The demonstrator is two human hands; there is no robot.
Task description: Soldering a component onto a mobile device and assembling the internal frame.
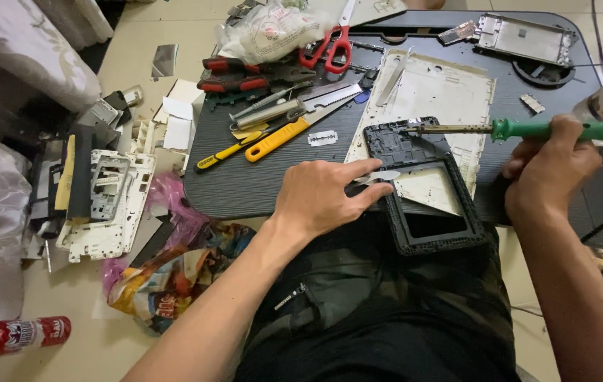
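Down over a low black tabletop [259, 184] crowded with tools. Right hand [552, 166] clenched around the green handle of a soldering iron [520, 129], fingers wrapped shut over the grip near the tabletop's right edge. Iron lying almost level, long axis running left to right, metal shaft pointing left, tip touching or just above the top edge of a black phone frame [422, 187]. Whether tip and frame actually meet: cannot tell.

Left hand [323, 194] flat on the tabletop near its front edge, fingers stretched toward the right, forefinger and thumb pinched on a small pale blade-like piece [379, 176]. That piece poking out past the fingertips, pointing right, resting on the frame's left rim. Frame itself lying tilted, long axis running from the tabletop's middle down to its front edge, lower end hanging over the lap. Under the frame, a white back plate [436, 95] lying flat, spreading toward the far edge.

Left of the plate, mid-tabletop: a razor blade [323, 138], a yellow-handled knife [294, 131] and a yellow-handled screwdriver [227, 152], both slanted, handles toward the front-left corner. Further back, red-handled pliers [245, 74] and red scissors [330, 46] by the far edge. At the far right corner, a metal phone chassis [524, 39].

Off the tabletop, on the floor to the left, a white frame part [107, 205] and a red drinks can [19, 336] on its side.
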